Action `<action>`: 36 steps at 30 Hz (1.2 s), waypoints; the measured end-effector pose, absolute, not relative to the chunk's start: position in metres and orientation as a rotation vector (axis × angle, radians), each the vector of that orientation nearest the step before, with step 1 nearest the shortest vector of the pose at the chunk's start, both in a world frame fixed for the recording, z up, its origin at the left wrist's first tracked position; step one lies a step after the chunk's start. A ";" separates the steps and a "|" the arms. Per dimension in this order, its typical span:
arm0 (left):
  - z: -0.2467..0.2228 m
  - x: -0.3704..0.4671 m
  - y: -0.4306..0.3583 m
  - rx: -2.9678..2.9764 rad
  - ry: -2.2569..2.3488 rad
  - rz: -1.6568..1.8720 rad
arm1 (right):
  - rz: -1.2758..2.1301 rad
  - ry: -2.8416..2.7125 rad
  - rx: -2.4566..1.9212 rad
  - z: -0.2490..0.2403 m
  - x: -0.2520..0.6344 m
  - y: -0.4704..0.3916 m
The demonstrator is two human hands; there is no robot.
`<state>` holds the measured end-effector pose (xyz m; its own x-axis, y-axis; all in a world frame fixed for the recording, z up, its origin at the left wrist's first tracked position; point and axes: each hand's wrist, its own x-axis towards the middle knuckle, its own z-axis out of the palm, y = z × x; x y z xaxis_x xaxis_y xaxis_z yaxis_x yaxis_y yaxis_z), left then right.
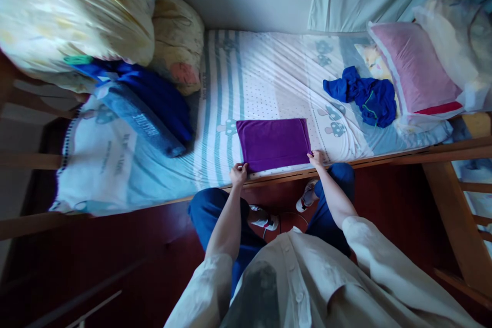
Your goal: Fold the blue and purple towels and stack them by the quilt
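While the purple cloth [274,143] is lying flat at the frame's centre, by the front edge of the bed [269,56], probably for easy reach, I am pinching its lower corners between the fingers of the left hand [239,174] and right hand [316,158], seemingly holding that edge straight.

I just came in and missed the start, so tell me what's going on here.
A person is handling a purple cloth that lies flat as a neat rectangle at the near edge of a bed. The left hand pinches its near left corner and the right hand its near right corner. Off to the right, a blue cloth lies crumpled beside a pink pillow; to the left lies a long grey-blue bundle.
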<state>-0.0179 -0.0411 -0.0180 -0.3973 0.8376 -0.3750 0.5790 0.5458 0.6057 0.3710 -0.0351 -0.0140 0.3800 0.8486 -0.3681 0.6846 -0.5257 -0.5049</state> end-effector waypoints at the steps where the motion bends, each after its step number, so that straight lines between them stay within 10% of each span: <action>1: -0.017 -0.018 -0.041 1.137 2.121 0.488 | 0.879 -1.354 -2.381 -0.014 0.371 -0.034; 36: 0.001 -0.004 -0.066 2.035 1.578 0.373 | 0.608 -2.253 -1.950 0.042 0.335 -0.070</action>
